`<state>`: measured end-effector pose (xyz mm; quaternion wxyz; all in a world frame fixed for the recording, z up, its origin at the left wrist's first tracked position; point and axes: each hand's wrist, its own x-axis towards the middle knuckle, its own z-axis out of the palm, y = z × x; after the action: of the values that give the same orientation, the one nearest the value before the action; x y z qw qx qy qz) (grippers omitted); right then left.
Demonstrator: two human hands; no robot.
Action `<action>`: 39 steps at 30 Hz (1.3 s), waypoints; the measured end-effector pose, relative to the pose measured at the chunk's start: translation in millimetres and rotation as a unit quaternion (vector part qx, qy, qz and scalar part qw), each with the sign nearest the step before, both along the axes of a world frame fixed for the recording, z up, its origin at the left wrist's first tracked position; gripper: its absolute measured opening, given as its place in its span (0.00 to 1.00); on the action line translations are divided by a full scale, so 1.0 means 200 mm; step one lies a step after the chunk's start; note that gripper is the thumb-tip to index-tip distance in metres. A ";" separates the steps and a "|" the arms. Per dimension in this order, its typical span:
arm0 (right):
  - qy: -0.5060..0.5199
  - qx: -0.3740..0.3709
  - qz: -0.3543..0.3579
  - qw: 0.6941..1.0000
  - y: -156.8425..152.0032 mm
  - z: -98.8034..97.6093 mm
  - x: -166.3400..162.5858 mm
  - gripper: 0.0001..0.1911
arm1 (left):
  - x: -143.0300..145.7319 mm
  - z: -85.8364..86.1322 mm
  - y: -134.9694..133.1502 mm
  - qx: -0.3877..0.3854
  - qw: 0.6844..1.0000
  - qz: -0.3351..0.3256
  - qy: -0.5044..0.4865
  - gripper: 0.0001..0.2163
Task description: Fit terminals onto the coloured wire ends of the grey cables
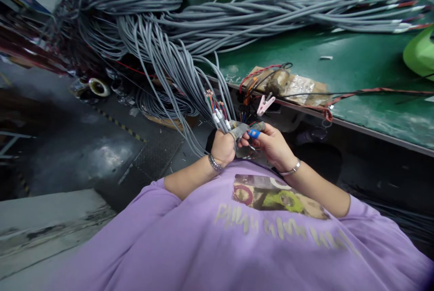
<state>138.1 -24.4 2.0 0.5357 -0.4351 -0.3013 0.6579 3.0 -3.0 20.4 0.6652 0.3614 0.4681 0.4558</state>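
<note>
In front of my shirt, my left hand [224, 144] is closed around several grey cables [222, 124]. Their stripped ends, with thin coloured wires [212, 101] and bare copper tips, stick up above the fist. Grey wrapping covers the left thumb. My right hand [276, 146] meets it at the fingertips, with thumb and fingers pinched on thin coloured wires that are mostly hidden. Blue tape [254, 133] is wrapped round one right digit, and a grey covering is on another. Just beyond the hands, a pink clip [265, 105] sits by the bench edge.
A large heap of grey cables [251, 20] lies across the green bench [366, 60] and hangs over its near edge. A taped cardboard piece [301, 86] with red and black wires lies at that edge. A light green object [420, 51] stands right. Coiled cable [166, 103] lies below left.
</note>
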 end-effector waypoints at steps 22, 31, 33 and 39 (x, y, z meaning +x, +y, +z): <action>-0.084 0.044 -0.016 0.995 0.06 0.04 0.06 0.18 | -0.02 -0.01 0.00 -0.005 0.999 -0.026 0.039 0.15; -0.035 0.017 -0.058 0.998 0.05 0.05 0.00 0.19 | -0.02 0.01 -0.01 -0.003 0.999 -0.037 0.029 0.14; -0.041 0.018 -0.057 0.997 0.05 0.05 0.01 0.19 | -0.02 0.01 -0.01 -0.010 0.999 -0.025 0.019 0.14; -0.051 0.024 -0.033 0.998 0.05 0.03 0.06 0.15 | 0.00 0.04 0.01 -0.029 1.000 -0.011 -0.002 0.15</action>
<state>150.4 -14.3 8.0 0.5512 -0.4645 -0.3294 0.6099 3.2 -0.7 28.2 0.6814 0.3465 0.4757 0.4351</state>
